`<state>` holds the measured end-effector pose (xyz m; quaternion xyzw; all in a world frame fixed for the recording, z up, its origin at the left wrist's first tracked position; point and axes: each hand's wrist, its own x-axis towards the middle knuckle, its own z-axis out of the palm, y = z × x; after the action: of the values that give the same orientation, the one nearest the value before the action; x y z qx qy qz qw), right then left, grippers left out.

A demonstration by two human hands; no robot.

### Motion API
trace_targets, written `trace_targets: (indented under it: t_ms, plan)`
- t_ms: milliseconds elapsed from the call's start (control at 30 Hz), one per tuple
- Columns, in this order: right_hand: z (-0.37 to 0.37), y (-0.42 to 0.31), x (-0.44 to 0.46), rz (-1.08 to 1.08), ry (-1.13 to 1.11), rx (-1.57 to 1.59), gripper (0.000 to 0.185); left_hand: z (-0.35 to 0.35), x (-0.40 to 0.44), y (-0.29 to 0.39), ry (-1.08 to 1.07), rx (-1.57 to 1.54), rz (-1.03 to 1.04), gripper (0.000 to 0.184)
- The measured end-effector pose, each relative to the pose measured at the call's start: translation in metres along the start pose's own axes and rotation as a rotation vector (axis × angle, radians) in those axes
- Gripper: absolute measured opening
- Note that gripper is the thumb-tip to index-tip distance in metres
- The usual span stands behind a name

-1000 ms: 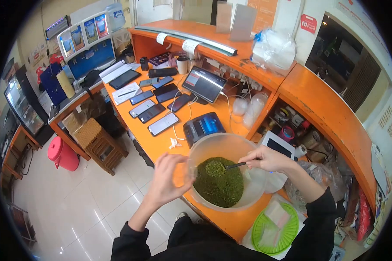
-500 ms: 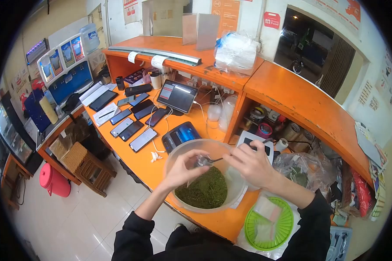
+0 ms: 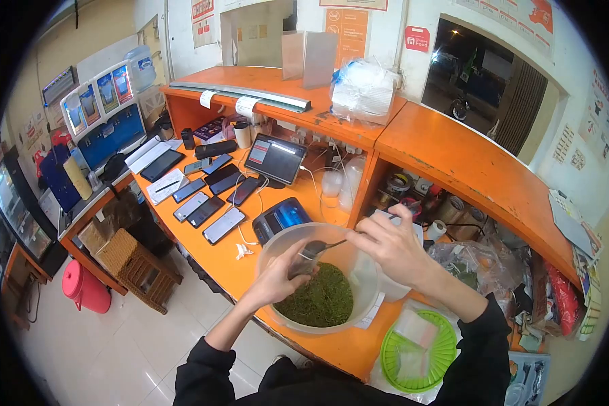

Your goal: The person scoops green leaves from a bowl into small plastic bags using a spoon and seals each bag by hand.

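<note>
My left hand (image 3: pixel 277 279) is closed around a small clear plastic container or bag (image 3: pixel 300 268); which of the two I cannot tell. In my right hand (image 3: pixel 394 252) is a dark spoon (image 3: pixel 334 244), gripped by the end of its handle. The spoon's bowl is at the mouth of the clear plastic thing. Both hands are over a large translucent tub (image 3: pixel 368 279). Chopped dry green leaves (image 3: pixel 318 299) cover the tub's bottom.
A green lid or tray (image 3: pixel 446 352) with clear plastic packets (image 3: pixel 415 328) lies at the front right. Several phones (image 3: pixel 223 225), a tablet (image 3: pixel 275 158) and a black device (image 3: pixel 281 218) stand behind the tub. Orange shelving (image 3: pixel 467 155) rises at the back.
The spoon's bowl and the clear plastic thing have tipped and shifted slightly. My left hand has moved a little lower, and my right fingers have lifted. The view has shifted slightly.
</note>
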<state>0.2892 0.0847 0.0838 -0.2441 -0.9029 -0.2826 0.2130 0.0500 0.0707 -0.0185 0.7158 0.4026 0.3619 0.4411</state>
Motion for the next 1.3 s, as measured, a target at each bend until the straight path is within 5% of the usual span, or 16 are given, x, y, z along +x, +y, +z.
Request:
trace_targets:
  t_ms: [267, 300, 400, 500, 767, 1300]
  plan:
    - [0.033, -0.001, -0.005, 0.020, -0.358, 0.094, 0.041, -0.017, -0.017, 0.020, -0.136, -0.237, -0.137, 0.051]
    - [0.034, -0.008, 0.001, 0.051, -0.468, 0.225, 0.037, -0.016, -0.016, 0.018, -0.147, -0.272, -0.134, 0.049]
    - [0.069, -0.020, 0.004, 0.243, -0.119, 0.703, 0.027, -0.014, -0.013, 0.019, -0.165, -0.345, -0.104, 0.045]
    - [0.076, -0.016, 0.012, 0.493, -0.266, 1.262, 0.023, -0.013, -0.011, 0.015, -0.181, -0.364, -0.097, 0.040]
    - [0.062, -0.037, 0.006, 0.505, -0.031, 1.114, 0.011, 0.000, -0.006, 0.013, 0.271, -0.370, -0.015, 0.019]
    - [0.037, -0.050, -0.010, 0.517, 0.108, 1.048, 0.009, 0.020, -0.009, 0.032, 0.280, -0.389, 0.058, 0.010]
